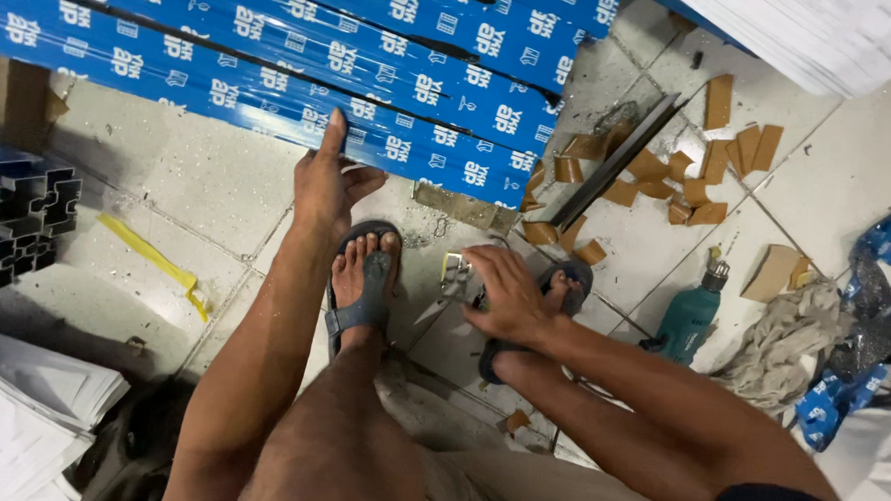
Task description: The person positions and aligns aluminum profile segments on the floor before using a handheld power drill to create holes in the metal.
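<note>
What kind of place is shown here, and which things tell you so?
Probably a metal-fabrication workshop floor: long blue-wrapped profiles under the left hand, a teal power drill, and cardboard scraps on dusty tiles; the right hand holds snips.

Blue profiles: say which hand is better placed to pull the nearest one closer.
Left. The left hand already rests on the nearest blue profile, while the right hand holds snips near the foot.

Long blue-wrapped metal profile (271,113) lying across tiled floor, small metal snips (451,281) low beside the sandalled feet
</note>
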